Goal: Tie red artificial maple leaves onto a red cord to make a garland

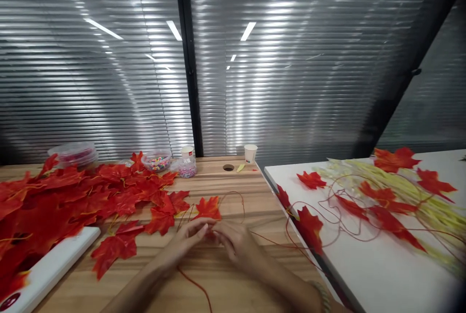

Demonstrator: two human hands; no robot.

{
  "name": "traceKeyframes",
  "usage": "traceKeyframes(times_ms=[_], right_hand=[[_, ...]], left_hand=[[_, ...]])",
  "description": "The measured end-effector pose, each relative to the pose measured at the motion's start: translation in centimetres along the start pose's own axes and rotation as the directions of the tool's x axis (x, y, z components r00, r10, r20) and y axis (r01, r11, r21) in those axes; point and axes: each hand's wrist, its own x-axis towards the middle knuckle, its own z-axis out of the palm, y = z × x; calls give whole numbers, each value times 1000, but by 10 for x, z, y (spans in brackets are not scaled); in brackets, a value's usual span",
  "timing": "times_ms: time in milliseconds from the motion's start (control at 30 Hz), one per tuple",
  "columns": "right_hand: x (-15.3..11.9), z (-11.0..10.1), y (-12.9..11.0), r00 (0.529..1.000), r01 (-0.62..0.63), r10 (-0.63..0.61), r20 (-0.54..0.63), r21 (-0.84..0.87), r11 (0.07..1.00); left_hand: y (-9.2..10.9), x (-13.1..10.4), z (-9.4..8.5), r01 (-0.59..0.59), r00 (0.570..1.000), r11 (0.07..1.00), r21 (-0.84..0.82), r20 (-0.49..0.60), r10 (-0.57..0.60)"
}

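My left hand (187, 239) and my right hand (235, 242) meet over the wooden table, fingertips pinched close together. Between them is a small stretch of thin red cord; the exact grip is too small to make out. One length of the red cord (196, 284) runs down toward the front edge, and another goes off to the right across the gap between the tables. Just beyond my fingers lies a red-orange maple leaf (208, 208). Left of my left hand, more red leaves (116, 249) lie on the wood.
A large pile of red leaves (120, 182) covers the left side, partly over a white bar (60, 267). Bead tubs (156, 161) and paper cups (250, 154) stand at the back. On the white table (291, 177) are leaves, looped cord and yellow strands (411, 194).
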Motion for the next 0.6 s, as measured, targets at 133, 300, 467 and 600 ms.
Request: traceKeyframes(times_ms=[133,300,467,600], right_hand=[[-1,-1,0,999,-11,11,46,7,1000],[-1,-1,1,997,-34,34,65,0,999],[-2,0,3,998,-31,33,46,-32,999],[-3,1,8,998,50,-41,44,-208,977]], left_hand=[[4,-2,5,-28,999,995,99,29,26],[-2,4,-2,-97,985,992,82,-137,108],[-1,8,-15,-161,915,987,14,-373,155],[1,12,-31,-248,826,967,-50,-533,185]])
